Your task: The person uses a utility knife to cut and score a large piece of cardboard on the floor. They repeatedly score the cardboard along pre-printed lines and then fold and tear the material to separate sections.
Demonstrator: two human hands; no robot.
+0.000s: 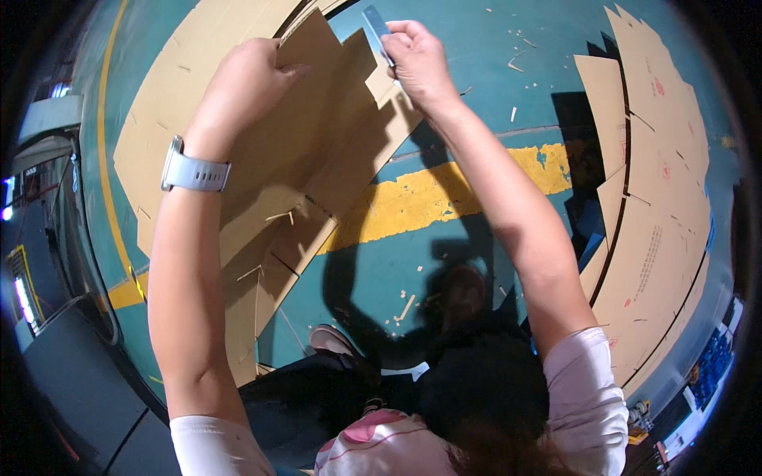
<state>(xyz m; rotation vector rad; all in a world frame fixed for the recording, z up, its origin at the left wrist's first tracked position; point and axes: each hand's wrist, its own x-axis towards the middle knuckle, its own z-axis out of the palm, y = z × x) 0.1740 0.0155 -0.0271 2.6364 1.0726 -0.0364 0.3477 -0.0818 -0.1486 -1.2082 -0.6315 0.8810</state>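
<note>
My left hand (242, 87) grips the upper edge of a flat brown cardboard sheet (317, 143) that I hold up in front of me. My right hand (417, 59) is shut on a small blue-grey blade tool (377, 28), its tip against a flap of the same sheet. A pale blue watch sits on my left wrist (194, 170). The lower part of the sheet hangs toward the floor on the left, with cut slots in it.
A stack of flat cardboard sheets (659, 198) lies on the right. More cardboard (171, 87) lies on the teal floor at the left. A worn yellow stripe (444, 194) crosses the floor, with small cardboard scraps (516, 59) scattered about. My shoe (329, 339) shows below.
</note>
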